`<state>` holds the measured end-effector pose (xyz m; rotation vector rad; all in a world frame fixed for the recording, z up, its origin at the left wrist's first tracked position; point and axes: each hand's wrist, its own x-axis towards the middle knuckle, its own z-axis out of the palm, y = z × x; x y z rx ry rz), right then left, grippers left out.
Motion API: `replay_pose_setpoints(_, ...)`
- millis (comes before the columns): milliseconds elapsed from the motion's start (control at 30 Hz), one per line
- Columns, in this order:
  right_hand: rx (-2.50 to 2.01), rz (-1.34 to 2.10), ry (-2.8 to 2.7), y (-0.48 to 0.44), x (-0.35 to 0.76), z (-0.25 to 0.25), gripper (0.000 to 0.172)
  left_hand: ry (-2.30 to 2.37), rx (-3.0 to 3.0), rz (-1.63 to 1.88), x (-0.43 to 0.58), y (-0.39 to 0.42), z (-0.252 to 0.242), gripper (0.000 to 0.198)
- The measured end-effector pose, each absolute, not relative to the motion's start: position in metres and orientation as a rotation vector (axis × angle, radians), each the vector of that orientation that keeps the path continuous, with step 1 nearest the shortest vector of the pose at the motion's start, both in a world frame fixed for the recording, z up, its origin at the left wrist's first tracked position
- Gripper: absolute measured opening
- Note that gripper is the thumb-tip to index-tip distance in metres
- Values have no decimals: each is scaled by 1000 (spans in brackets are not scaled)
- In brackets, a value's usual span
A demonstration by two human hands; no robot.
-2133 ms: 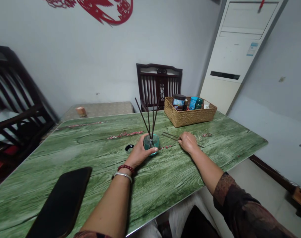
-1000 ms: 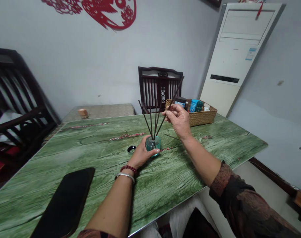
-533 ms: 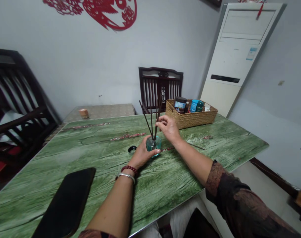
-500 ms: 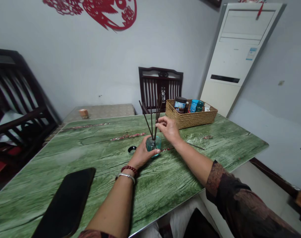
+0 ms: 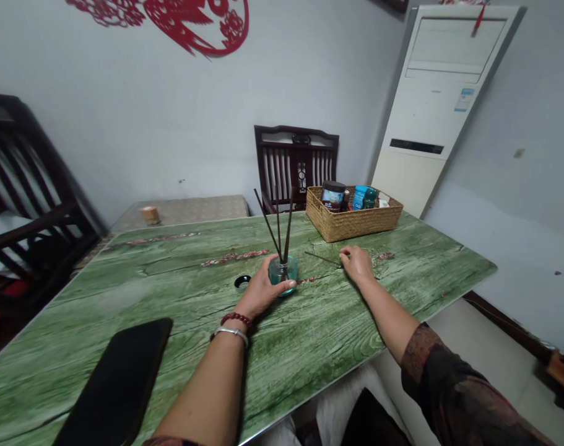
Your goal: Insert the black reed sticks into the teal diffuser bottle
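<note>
Wrapping its fingers and thumb round the bottle, the left hand holds that teal glass upright on the green surface, near the middle. Dark sticks stand in its neck, leaning apart as they rise. The right hand is well to the bottle's right, low over the surface, its fingers curled and narrow at the end of a loose stick; whether they grip it, I cannot tell. That stick lies slantwise, its far end pointing back toward the bottle. Just left of the left hand sits a black ring. Red beads and a silver bangle circle the left wrist. Nearer the person, at left, lies a phone, dark side up. Beyond the right hand, a woven basket holds a dark-lidded jar, a blue packet and a green bottle.
</note>
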<state>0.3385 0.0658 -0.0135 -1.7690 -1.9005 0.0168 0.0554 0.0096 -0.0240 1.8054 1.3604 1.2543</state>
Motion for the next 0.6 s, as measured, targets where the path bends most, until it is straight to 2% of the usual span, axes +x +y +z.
replay_pose_setpoints(133,-1850,-93,-2107,62,331,-14,27,1368,1819,1237,56,9,-22,72)
replay_pose_setpoints(333,-1808,-154,-2222,57,328,-10,21,1354,1805,1242,56,10,-24,77)
replay_pose_setpoints(600,-1844,-11,-2254,54,330,-5,18,1366,1800,1217,56,9,-23,77)
